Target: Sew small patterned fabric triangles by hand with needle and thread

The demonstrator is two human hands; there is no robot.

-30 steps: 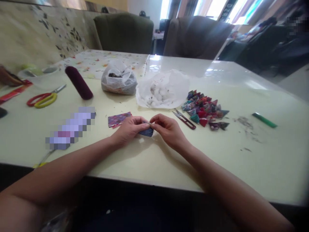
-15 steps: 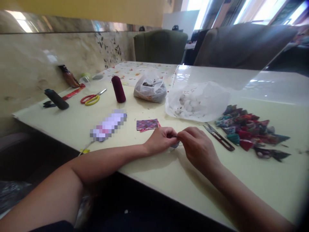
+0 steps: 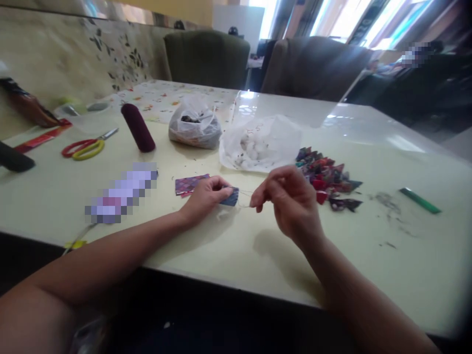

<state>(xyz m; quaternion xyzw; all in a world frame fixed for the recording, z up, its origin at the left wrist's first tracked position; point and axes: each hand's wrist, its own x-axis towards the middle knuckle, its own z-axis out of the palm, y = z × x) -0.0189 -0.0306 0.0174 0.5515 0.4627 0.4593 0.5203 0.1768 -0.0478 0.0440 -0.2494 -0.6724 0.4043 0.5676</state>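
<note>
- Right hand (image 3: 289, 201): moved away to three o'clock of dark blue cloth (image 3: 231, 198); grip narrow, on thread (image 3: 244, 206).
- Left hand (image 3: 205, 194): grip pinching cloth, at seven o'clock of open white bag (image 3: 282, 140).
- Pixelated object (image 3: 121, 194), cloth's nine o'clock: markings obscured.

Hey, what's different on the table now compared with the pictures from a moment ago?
The right hand has moved rightward, away from the left hand, and thread now spans the gap. The left hand still pinches the dark blue cloth. The patterned cloth, scissors and maroon spool stayed put.
</note>
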